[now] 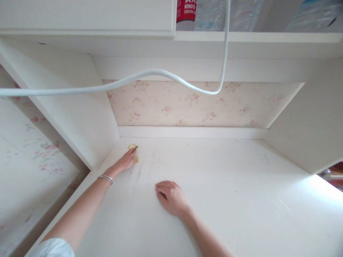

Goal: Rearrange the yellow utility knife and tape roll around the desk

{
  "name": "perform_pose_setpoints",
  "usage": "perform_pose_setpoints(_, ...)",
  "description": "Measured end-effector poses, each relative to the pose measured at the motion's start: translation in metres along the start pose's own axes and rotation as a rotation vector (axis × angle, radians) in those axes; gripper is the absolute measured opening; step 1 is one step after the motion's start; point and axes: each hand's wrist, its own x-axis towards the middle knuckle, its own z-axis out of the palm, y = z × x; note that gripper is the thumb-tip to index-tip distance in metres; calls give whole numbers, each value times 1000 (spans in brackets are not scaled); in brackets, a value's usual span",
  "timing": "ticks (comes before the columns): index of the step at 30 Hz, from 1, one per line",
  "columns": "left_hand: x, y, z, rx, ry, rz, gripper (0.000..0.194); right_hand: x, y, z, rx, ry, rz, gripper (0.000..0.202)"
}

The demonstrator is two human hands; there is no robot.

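Near the back left corner of the white desktop (pixel 203 167), my left hand (pixel 127 160) is closed over a small pair of scissors with yellow-edged handle loops (pixel 132 146). One loop shows beyond the fingers and another beside them. A short dark piece sticks out at the fingertips, and the rest is covered by the hand. My right hand (pixel 170 197) rests on the desktop nearer to me, fingers curled in and pressed together. Nothing shows in it.
A white cable (pixel 152 72) hangs across the view, above the desktop. Overhead, a shelf (pixel 257 36) holds plastic-wrapped bottles (pixel 210 14). White side panels (pixel 77 103) flank the desktop, with flowered wallpaper (pixel 171 103) behind. Reddish objects (pixel 336 175) show at the right edge.
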Motion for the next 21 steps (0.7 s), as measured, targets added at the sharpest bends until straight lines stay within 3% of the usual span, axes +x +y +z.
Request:
perform_pose_setpoints(6, -16, 27, 13, 21, -3, 58, 58, 1, 0, 2, -33, 14, 4, 23)
perform_pose_setpoints(9, -35, 59, 25, 32, 10, 117, 54, 1, -1, 1, -45, 19, -6, 23)
perform_pose_setpoints(13, -71, 116, 45, 82, 67, 265, 44, -2, -1, 0, 7, 72, -5, 24)
perform_pose_setpoints(17, -95, 161, 56, 103, 103, 196, 41, -9, 7, -3, 79, 195, 55, 21)
perform_pose_setpoints(21, -99, 173, 47, 57, 173, 123, 44, -14, 15, -4, 122, 256, 125, 23)
